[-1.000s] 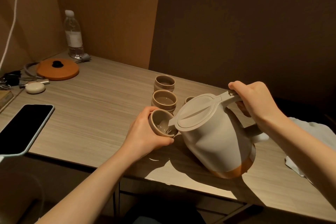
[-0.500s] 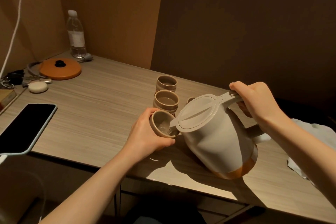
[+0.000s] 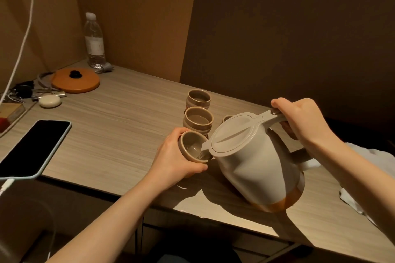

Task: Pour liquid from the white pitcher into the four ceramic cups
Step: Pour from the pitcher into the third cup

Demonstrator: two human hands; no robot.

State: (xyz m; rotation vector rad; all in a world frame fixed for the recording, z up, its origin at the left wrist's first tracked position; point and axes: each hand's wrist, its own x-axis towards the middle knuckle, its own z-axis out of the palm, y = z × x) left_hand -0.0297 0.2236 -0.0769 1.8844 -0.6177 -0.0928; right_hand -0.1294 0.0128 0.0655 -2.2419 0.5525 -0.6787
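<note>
The white pitcher leans spout-first into a tilted ceramic cup; it looks bulky and probably heavy with liquid, so its rigid handle is the sound hold, where the right hand is clamped. The left hand wraps that small, breakable, likely slick cup just left of the pitcher, with two more cups standing behind it.
</note>
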